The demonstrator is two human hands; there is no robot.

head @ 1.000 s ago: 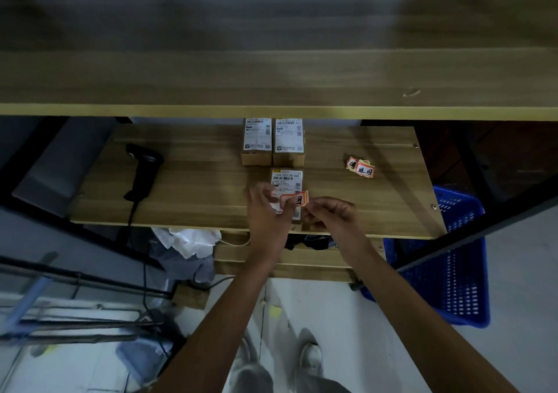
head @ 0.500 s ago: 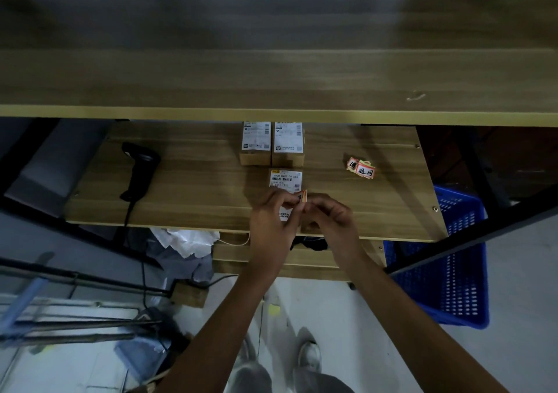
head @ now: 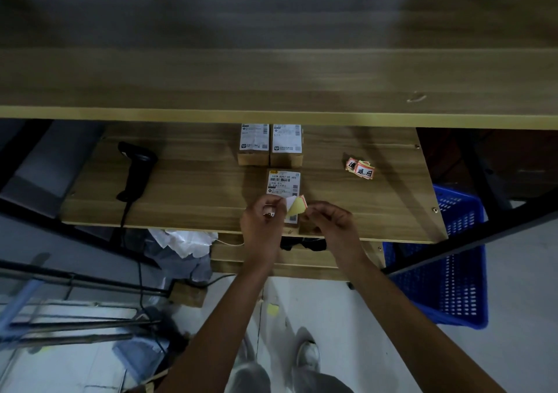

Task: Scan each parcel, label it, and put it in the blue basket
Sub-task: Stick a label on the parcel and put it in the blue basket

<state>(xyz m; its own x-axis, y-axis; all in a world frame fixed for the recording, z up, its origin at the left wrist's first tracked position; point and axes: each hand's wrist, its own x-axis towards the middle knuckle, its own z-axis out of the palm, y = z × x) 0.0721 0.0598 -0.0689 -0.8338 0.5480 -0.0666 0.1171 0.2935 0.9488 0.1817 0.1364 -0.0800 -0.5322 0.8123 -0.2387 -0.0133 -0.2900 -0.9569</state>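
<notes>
Head view: wide wooden shelf (head: 271,75) overhead, lower table (head: 196,187) beneath. Blue basket (head: 453,287) on floor at right, beside table edge. Black scanner (head: 136,169) lying at table's left. Two parcels (head: 270,145) side by side at back, third parcel (head: 283,187) near front edge under the hands. Label stack (head: 360,168) at right. Left hand (head: 262,223) and right hand (head: 329,220) both pinching one label (head: 296,206), partly peeled, yellow backing curled, just above front parcel
</notes>
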